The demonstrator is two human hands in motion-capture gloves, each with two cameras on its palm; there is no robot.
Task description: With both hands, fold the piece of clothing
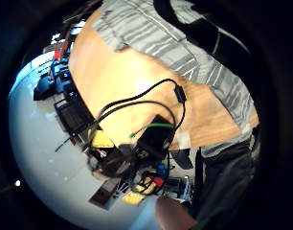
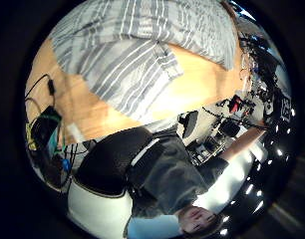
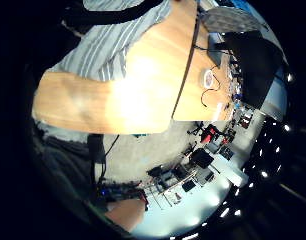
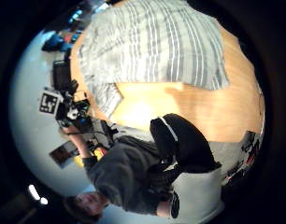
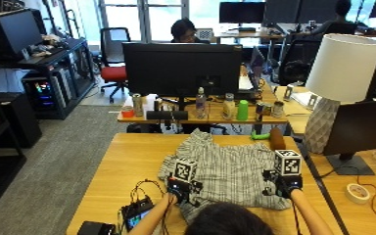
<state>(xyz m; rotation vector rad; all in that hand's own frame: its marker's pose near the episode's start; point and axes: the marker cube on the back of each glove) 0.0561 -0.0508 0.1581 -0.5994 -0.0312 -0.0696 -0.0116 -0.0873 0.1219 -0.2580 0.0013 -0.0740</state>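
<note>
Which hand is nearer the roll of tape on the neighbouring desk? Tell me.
Right. The right hand is at the shirt's right edge, nearer the tape roll; the left hand is across the shirt, farther away.

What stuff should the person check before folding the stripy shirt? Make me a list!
1. Striped shirt lies on the wooden table: ok.
2. Shirt spread flat: not ok, its far end is bunched.
3. Left hand at the shirt's near left edge: ok.
4. Right hand at the near right edge: ok.
5. Fingers gripping cloth: cannot tell.
6. Black cables clear of the shirt: ok, they lie beside it.
</note>
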